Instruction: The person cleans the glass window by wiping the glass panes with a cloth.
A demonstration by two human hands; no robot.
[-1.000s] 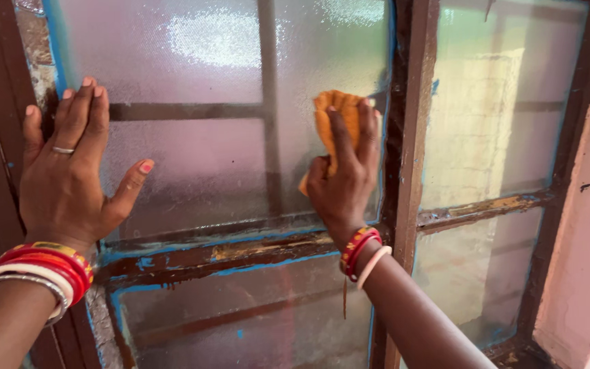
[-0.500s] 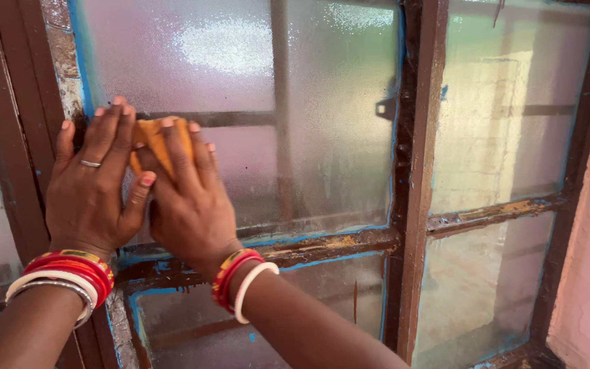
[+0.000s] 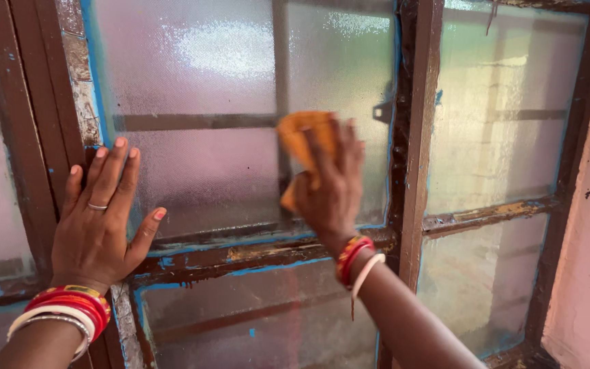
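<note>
Wiping stage: right hand (image 3: 332,198) clamped on orange cloth (image 3: 302,140), pressed to frosted pane (image 3: 206,102) — left hand (image 3: 97,225) spread flat at pane's left edge, gripping nothing. Next stroke likely needs steady pressure across pane.

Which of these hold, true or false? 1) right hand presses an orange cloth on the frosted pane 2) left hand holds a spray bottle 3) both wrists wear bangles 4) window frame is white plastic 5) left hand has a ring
1) True: the right hand presses the orange cloth against the frosted pane.
2) False: the left hand lies flat and empty, across the frame edge and the pane.
3) True: red and white bangles on both.
4) False: the window frame is brown, worn, with blue paint traces.
5) True: a ring on one finger.
</note>
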